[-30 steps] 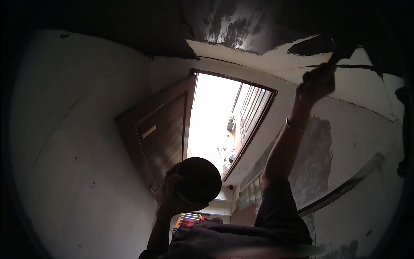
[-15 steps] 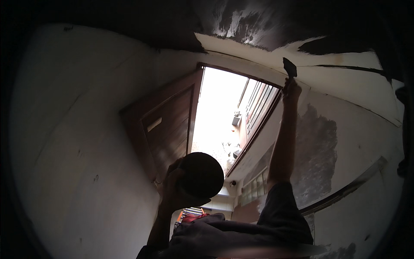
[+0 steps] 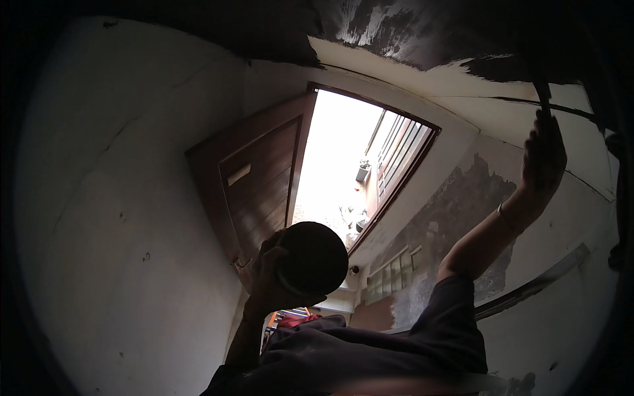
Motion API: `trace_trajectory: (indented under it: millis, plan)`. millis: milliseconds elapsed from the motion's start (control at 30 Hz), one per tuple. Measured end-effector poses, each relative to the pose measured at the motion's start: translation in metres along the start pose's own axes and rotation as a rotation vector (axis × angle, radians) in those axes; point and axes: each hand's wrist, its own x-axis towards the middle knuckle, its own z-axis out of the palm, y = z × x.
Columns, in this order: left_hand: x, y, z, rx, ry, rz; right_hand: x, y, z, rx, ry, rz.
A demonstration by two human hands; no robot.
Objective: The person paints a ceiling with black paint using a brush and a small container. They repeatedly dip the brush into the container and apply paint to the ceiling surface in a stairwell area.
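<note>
My left hand (image 3: 265,280) grips a dark round pot (image 3: 313,259) from its left side, with the fingers wrapped round it. Only its round underside faces me; what is in it is hidden. On the far right my right hand (image 3: 544,158) is raised high, closed round a dark paintbrush (image 3: 543,94). The brush is seen edge-on, and its tip merges with the dark paint (image 3: 403,30) overhead. I cannot tell whether the bristles touch the surface. A pale unpainted strip (image 3: 456,89) and a thin dark line lie beside the brush.
An open brown wooden door (image 3: 261,175) stands left of a bright doorway (image 3: 337,152). Beyond it are bars (image 3: 399,155). A pale wall (image 3: 125,218) fills the left. On the right wall are a grey patch (image 3: 462,204) and a dark ledge (image 3: 535,284).
My right hand has swung right with the paintbrush, from near the doorway's corner to the dark line. My left hand and the pot have shifted slightly up and to the right.
</note>
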Motion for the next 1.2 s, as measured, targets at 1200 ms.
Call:
trace_trajectory:
  millis: [1200]
  plan:
    - [-0.004, -0.002, -0.009, 0.129, 0.053, -0.009, -0.028, 0.125, -0.015, 0.118, 0.277, 0.262]
